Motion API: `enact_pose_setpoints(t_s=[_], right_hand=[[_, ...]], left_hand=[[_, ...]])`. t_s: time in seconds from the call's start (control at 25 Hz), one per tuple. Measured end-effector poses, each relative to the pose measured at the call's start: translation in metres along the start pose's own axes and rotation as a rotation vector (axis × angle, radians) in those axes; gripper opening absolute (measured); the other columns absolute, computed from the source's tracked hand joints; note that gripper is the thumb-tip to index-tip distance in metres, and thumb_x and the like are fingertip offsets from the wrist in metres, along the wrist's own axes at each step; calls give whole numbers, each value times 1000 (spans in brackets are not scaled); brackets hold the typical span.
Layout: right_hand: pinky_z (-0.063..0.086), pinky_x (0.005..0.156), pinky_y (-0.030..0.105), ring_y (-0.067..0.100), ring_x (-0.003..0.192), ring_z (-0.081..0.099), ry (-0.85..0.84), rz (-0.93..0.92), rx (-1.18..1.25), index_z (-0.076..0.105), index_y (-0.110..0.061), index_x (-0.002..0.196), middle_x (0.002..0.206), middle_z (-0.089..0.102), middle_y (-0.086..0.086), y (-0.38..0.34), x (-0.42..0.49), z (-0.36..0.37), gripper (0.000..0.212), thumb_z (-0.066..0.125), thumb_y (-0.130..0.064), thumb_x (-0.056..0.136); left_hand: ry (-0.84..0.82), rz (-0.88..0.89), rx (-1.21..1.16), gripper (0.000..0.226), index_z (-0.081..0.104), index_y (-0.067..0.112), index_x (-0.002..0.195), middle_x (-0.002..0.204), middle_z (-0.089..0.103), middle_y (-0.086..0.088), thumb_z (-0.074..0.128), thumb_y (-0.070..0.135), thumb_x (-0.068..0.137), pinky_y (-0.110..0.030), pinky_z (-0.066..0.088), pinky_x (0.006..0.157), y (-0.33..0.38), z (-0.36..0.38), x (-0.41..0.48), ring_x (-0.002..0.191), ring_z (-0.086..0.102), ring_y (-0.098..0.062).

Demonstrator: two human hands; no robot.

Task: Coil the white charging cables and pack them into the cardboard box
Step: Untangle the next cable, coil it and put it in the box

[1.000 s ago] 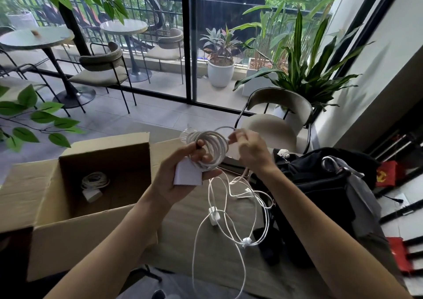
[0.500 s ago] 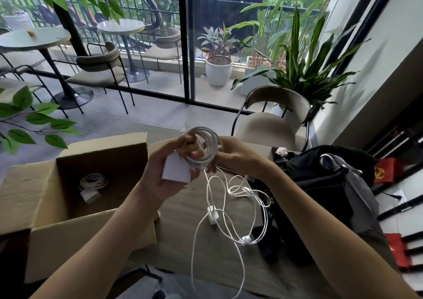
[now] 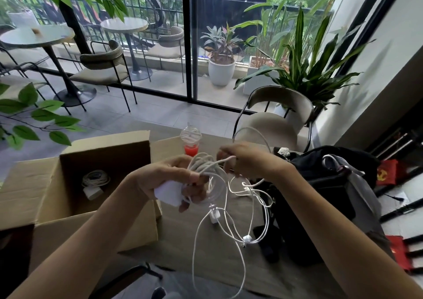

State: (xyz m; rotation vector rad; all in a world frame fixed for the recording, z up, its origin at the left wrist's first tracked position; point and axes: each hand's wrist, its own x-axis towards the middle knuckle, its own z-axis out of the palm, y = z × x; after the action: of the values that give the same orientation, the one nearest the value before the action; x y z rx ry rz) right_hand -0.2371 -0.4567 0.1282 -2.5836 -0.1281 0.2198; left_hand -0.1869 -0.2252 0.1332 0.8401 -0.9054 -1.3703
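My left hand (image 3: 169, 179) grips a white charger block (image 3: 168, 193) together with a coil of white cable (image 3: 206, 163) above the table. My right hand (image 3: 247, 159) pinches a loose strand of that cable just right of the coil, and a loop arcs up over it. More white cable (image 3: 229, 230) with small plugs hangs and tangles below both hands. The open cardboard box (image 3: 55, 209) stands to the left, with a coiled white cable and charger (image 3: 95, 182) lying inside.
A black bag (image 3: 320, 195) lies on the wooden table (image 3: 187, 248) to the right of the tangle. A plastic cup with red drink (image 3: 191, 143) stands behind the hands. A beige chair (image 3: 274, 120) is at the table's far side.
My hands dropped lower and the coil tipped flatter. My right hand moved right of the coil, drawing a strand out with a loop over it. The cup behind came into view.
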Motion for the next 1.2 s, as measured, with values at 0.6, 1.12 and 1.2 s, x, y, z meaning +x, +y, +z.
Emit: enact_pose_setpoints(t_s=[0.6, 1.12, 1.2], right_hand=[[48, 64, 19, 1, 63, 62, -44, -185, -17, 64, -24, 85, 65, 63, -14, -51, -33, -7, 27, 44, -25, 104], [33, 61, 31, 20, 63, 50, 395, -32, 95, 64, -15, 85, 71, 60, 0, -14, -27, 13, 20, 51, -10, 99], [40, 68, 29, 22, 76, 59, 163, 38, -43, 64, -18, 92, 86, 68, 4, -17, -32, 31, 19, 46, -15, 98]], left_hand=[[837, 416, 1360, 15, 71, 15, 105, 94, 72, 6, 67, 21, 93, -30, 58, 71, -16, -23, 12, 84, 71, -10], [528, 291, -249, 28, 69, 8, 98, 89, 66, -8, 80, 25, 80, -25, 52, 57, -31, 14, 21, 75, 62, -15], [793, 356, -71, 25, 66, 3, 102, 90, 70, -7, 73, 22, 87, -29, 54, 59, -28, 7, 27, 77, 64, -16]])
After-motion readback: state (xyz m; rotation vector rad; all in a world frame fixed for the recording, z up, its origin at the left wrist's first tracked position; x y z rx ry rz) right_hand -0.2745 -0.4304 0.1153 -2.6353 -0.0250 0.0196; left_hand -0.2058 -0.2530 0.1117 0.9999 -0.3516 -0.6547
